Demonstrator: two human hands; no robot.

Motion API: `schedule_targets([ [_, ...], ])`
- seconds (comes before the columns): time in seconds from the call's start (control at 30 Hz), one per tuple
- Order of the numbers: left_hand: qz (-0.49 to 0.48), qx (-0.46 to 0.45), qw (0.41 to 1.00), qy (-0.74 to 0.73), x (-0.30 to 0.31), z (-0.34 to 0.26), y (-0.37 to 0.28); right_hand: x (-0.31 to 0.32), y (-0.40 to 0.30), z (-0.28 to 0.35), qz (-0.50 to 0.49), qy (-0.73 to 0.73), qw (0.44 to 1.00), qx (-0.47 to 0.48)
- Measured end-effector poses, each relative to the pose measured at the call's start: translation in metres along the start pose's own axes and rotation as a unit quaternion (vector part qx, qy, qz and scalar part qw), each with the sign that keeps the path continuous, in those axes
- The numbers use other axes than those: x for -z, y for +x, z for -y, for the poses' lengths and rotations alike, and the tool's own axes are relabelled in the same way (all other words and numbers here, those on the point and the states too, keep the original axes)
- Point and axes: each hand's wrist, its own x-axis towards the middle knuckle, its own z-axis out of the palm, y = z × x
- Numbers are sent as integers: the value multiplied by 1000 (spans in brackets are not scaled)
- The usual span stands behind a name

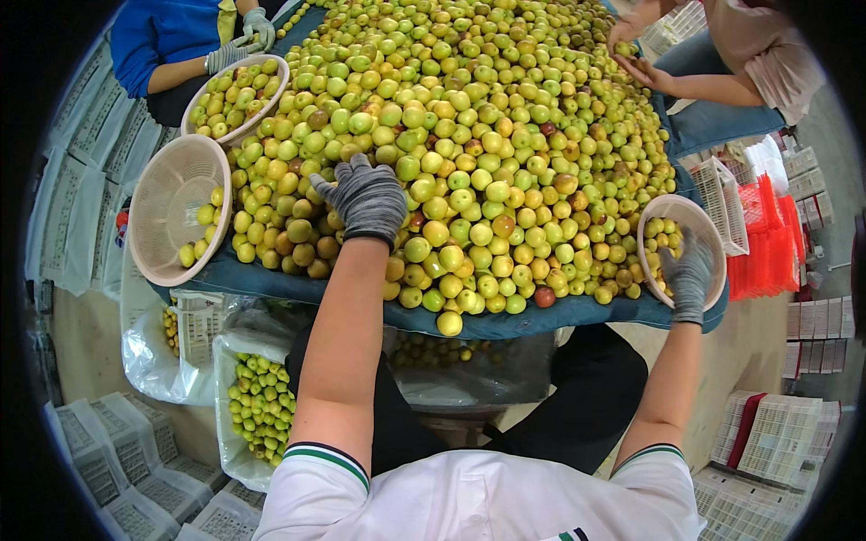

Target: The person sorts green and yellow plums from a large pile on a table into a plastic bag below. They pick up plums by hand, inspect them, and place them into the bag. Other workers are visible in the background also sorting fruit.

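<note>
A broad heap of green and yellow jujube-like fruits (473, 155) covers the padded blue table. My left hand (365, 199), in a grey knit glove, lies palm down on the heap with fingers spread; whether a fruit is under the palm is hidden. Beside it are browner fruits (300, 230). My right hand (689, 274), also gloved, reaches into a beige plastic basket (717, 270) at the table's right corner, by the small fruits (659, 233) there; its fingertips are partly unclear. At the left corner, another beige basket (159, 203) is tilted and holds a few fruits.
A co-worker's gloved hands (233, 51) are near a filled basket (189, 111) at the upper left. Another person's bare hands (636, 64) hold fruit at the upper right. A lined crate of green fruits (223, 406) stands below the table's left side. Red crates (764, 250) are stacked at right.
</note>
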Motion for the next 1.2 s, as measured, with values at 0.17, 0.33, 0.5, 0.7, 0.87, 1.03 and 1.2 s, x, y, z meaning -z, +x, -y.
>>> schedule_targets([
  [0.17, -9, -34, 999, -18, 4, 9, -2, 24, -3, 176, 79, 366, 907, 194],
  [0.33, -7, -99, 994, -42, 0, 26, 0, 34, 25, 299, 116, 256, 930, 237],
  [0.5, -50, -101, 993, -43, -10, 25, -4, 33, 50, 346, 160, 72, 941, 290],
  [0.7, 19, -39, 999, -13, -6, 12, 5, 34, 58, 359, 244, -26, 929, 278],
  [0.87, 38, -30, 999, -11, 6, 3, 5, 32, 70, 342, 303, 36, 910, 279],
  [1.03, -4, -93, 995, -45, 1, 21, 4, 29, 49, 312, 180, 288, 916, 213],
  [1.2, -89, -235, 944, -215, -8, 47, 1, 34, -10, 291, 165, 585, 768, 200],
])
